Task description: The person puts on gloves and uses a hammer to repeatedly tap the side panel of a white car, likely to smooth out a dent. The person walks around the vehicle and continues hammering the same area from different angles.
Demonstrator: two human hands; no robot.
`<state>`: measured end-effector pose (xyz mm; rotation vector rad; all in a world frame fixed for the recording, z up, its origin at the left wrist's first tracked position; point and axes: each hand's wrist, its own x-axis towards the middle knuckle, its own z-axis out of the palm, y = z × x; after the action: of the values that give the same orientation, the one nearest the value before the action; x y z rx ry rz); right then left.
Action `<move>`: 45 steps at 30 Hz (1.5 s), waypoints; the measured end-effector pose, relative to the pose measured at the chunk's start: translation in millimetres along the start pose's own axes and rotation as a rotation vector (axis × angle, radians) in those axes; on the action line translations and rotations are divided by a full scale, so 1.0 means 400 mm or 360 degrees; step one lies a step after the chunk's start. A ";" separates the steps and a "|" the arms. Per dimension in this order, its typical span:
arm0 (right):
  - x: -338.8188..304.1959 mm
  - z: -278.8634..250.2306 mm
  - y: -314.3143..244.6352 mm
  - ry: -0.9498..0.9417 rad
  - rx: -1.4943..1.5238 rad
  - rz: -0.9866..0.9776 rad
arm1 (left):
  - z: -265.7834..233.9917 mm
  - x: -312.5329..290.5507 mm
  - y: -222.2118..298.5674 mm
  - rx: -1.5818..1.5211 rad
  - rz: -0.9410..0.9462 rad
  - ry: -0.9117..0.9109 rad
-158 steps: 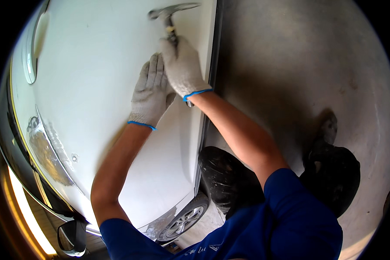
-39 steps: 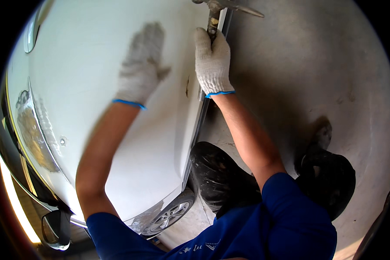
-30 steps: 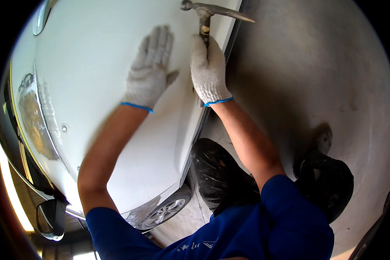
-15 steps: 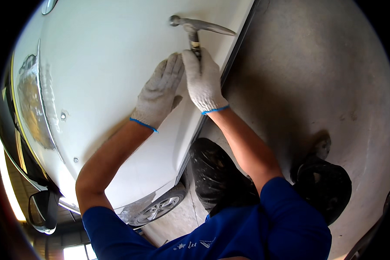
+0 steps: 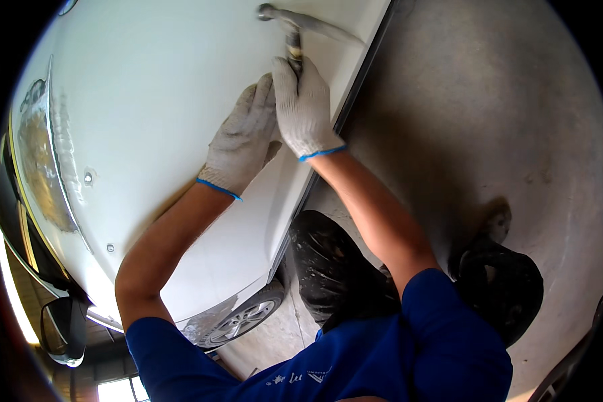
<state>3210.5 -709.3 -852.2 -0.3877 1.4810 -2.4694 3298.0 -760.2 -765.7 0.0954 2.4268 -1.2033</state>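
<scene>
My right hand (image 5: 304, 107), in a white knit glove with a blue cuff edge, grips the dark handle of a hammer (image 5: 293, 20). The hammer's metal head has a round face on the left and a long tapered end on the right, slightly smeared by motion. It lies over the white car door panel (image 5: 161, 87); whether it touches the paint I cannot tell. My left hand (image 5: 241, 137), gloved the same way, rests flat on the panel just left of the right hand. Its fingers are stretched out and it holds nothing.
A bare, sanded patch (image 5: 43, 164) with a raised crease runs along the panel's left side. A wing mirror (image 5: 63, 328) sticks out at the lower left, and a wheel (image 5: 244, 318) shows below. The panel's dark lower edge (image 5: 358, 84) borders the concrete floor (image 5: 489, 114).
My right hand and the hammer have shifted slightly up and to the left. The left hand has moved a little the same way, still flat on the panel.
</scene>
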 end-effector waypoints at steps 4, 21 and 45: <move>-0.027 -0.046 -0.010 0.0189 0.0367 0.0029 | -0.016 -0.008 0.005 -0.0013 0.0032 0.0002; -0.082 -0.034 -0.031 -0.0093 0.0348 0.0238 | 0.029 -0.008 0.002 -0.0501 -0.0021 0.0145; -0.005 0.004 -0.004 -0.0026 0.0031 0.0148 | 0.048 0.000 0.019 -0.0354 0.0055 0.0064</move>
<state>3212.8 -709.1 -850.4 -0.3274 1.4340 -2.4009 3306.6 -770.5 -781.6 0.0954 2.5653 -0.9177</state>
